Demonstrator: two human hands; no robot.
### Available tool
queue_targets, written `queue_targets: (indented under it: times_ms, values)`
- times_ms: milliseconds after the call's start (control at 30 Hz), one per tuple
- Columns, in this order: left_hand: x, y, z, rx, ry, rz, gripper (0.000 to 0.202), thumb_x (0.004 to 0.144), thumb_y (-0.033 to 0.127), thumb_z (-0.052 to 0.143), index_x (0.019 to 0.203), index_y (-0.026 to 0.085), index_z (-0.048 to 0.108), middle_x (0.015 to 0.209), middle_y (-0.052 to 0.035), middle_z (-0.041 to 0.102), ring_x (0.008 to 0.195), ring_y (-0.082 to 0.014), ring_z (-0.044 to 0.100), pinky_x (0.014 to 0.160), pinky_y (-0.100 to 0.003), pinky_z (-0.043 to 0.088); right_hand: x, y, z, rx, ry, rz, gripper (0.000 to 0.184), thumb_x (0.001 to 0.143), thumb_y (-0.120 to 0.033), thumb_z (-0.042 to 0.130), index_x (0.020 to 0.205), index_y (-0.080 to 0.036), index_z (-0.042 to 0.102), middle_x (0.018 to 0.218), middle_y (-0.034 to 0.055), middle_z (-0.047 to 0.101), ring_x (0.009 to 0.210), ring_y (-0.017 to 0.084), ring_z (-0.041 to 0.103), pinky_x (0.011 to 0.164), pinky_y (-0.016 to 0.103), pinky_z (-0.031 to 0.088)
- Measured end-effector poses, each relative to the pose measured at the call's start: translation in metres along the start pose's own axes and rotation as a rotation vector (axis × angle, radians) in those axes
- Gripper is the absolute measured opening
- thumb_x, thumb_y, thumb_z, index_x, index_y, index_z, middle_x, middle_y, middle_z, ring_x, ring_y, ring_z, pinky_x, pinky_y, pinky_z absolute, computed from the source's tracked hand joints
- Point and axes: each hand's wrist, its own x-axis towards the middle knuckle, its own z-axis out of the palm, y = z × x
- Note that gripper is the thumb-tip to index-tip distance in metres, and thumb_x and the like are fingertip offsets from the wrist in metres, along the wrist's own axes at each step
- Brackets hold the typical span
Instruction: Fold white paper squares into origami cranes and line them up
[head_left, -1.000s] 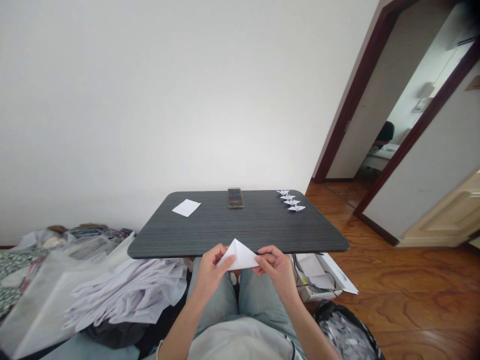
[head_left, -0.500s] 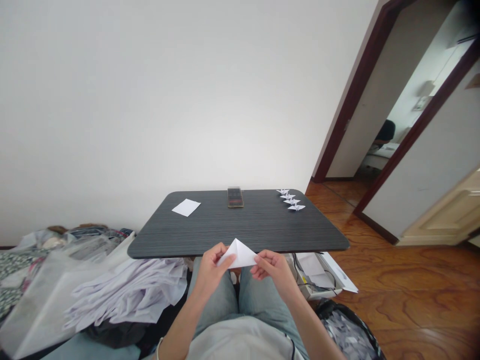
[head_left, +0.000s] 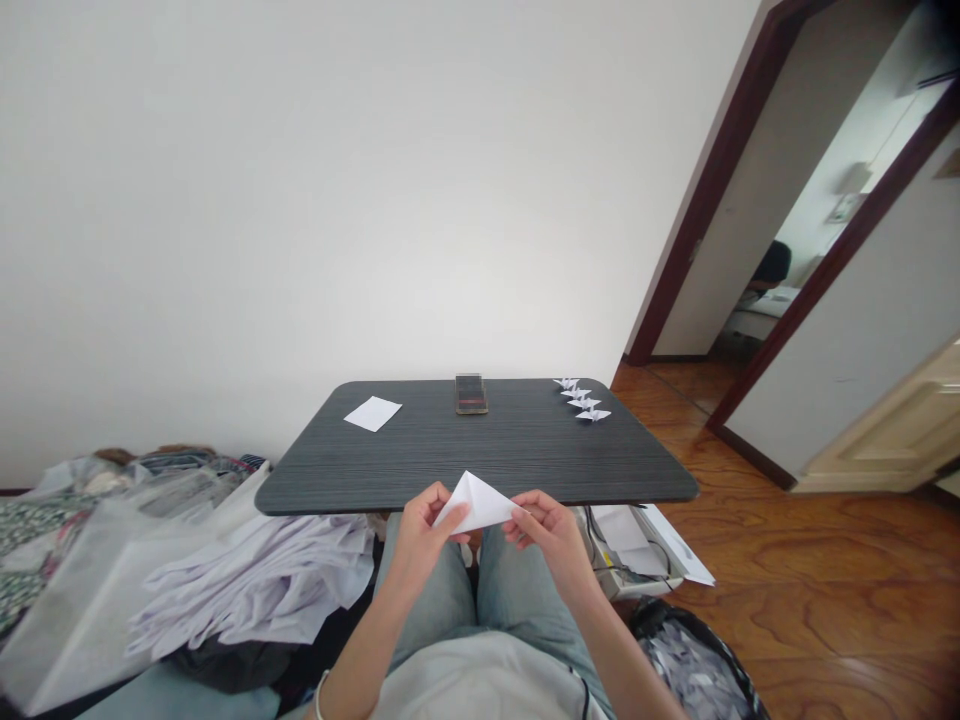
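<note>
A white sheet of paper (head_left: 481, 502), folded into a triangle with its point up, is held in the air between my hands at the table's near edge. My left hand (head_left: 429, 520) grips its left side, thumb lying across the front. At the right corner, my right hand (head_left: 546, 524) pinches the paper between thumb and fingers. A crease runs down from the top point. Several folded white paper cranes (head_left: 583, 402) stand in a row at the table's far right. A flat white square of paper (head_left: 373, 413) lies at the far left.
On the dark table (head_left: 420, 450), a phone (head_left: 471, 394) stands at the back middle. Below the table on the right are a box with papers and cables (head_left: 634, 555) and a black bag of scraps (head_left: 697, 660). White cloth (head_left: 262, 580) is piled on the left.
Both hands have raised the folded paper slightly, and it has tilted a little, with its right corner higher and its top point shifted left. Both hands keep their hold.
</note>
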Motion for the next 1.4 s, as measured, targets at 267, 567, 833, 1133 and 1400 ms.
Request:
queue_targets:
  times_ms: [267, 567, 833, 1133, 1400]
  values:
    - [0.0029, -0.0045, -0.0007, -0.051, -0.009, 0.055, 0.035, 0.066, 0.038, 0.070, 0.059, 0.017, 0.043, 0.056, 0.0041, 0.055, 0.053, -0.0101, 0.050, 0.051, -0.022, 0.046, 0.0023, -0.0003, -0.0047, -0.049, 0.061, -0.104, 0.028, 0.068, -0.041, 0.072, 0.065, -0.016, 0.060, 0.057, 0.0012, 0.066, 0.051, 0.011, 0.061, 0.042, 0.016, 0.045]
    - [0.0036, -0.0075, -0.0016, 0.004, -0.031, 0.093, 0.034, 0.068, 0.040, 0.068, 0.060, 0.017, 0.043, 0.056, 0.0039, 0.055, 0.052, -0.0103, 0.051, 0.051, -0.021, 0.042, 0.0007, -0.0043, -0.0027, 0.011, 0.118, -0.035, 0.026, 0.061, -0.036, 0.078, 0.058, -0.016, 0.062, 0.055, 0.0020, 0.069, 0.053, 0.011, 0.063, 0.052, 0.018, 0.051]
    - [0.0025, -0.0048, 0.0002, 0.016, -0.005, 0.125, 0.035, 0.068, 0.038, 0.068, 0.058, 0.017, 0.042, 0.053, 0.0053, 0.051, 0.050, -0.0085, 0.046, 0.050, -0.019, 0.036, 0.0005, -0.0064, -0.0025, 0.097, 0.144, -0.046, 0.029, 0.058, -0.032, 0.081, 0.077, -0.017, 0.065, 0.063, 0.0017, 0.071, 0.057, 0.013, 0.066, 0.054, 0.020, 0.052]
    - [0.0029, -0.0015, -0.0003, 0.043, -0.010, 0.141, 0.033, 0.069, 0.038, 0.067, 0.059, 0.017, 0.043, 0.055, 0.0057, 0.050, 0.051, -0.0086, 0.046, 0.050, -0.019, 0.035, 0.0007, -0.0080, -0.0015, 0.028, 0.093, -0.001, 0.027, 0.060, -0.039, 0.077, 0.070, -0.015, 0.070, 0.063, 0.0054, 0.072, 0.053, 0.012, 0.065, 0.050, 0.019, 0.052]
    - [0.0029, -0.0013, 0.0011, 0.076, 0.004, 0.149, 0.032, 0.070, 0.039, 0.065, 0.060, 0.017, 0.044, 0.056, 0.0050, 0.052, 0.052, -0.0089, 0.045, 0.050, -0.019, 0.034, 0.0005, -0.0094, -0.0010, 0.030, 0.128, 0.002, 0.028, 0.058, -0.041, 0.078, 0.065, -0.015, 0.070, 0.062, 0.0059, 0.072, 0.051, 0.013, 0.064, 0.049, 0.020, 0.052]
